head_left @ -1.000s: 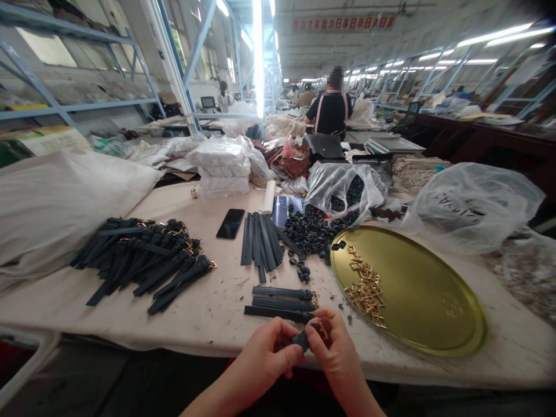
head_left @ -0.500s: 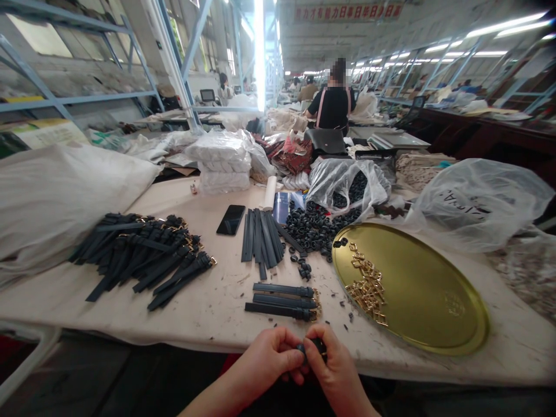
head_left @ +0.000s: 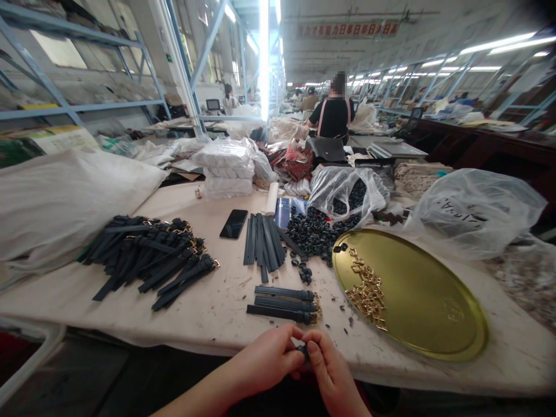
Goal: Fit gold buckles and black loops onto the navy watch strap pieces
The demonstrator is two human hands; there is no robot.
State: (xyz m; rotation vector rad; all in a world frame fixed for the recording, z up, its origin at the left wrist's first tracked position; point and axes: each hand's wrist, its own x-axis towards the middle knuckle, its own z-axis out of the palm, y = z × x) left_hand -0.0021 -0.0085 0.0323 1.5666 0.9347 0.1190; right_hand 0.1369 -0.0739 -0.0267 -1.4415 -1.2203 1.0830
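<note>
Pinching a dark piece (head_left: 303, 350) at the near edge of the table (head_left: 195, 313), you have the fingers of your left hand (head_left: 273, 354) and right hand (head_left: 325, 358) closed on it, with most of it hidden from view! Loosen either pinch and it could well slip, dropping over that edge and out of your sight. And mind the three buckled straps (head_left: 282, 302) just beyond: a careless forward push of the knuckles might knock their neat row askew.
</note>
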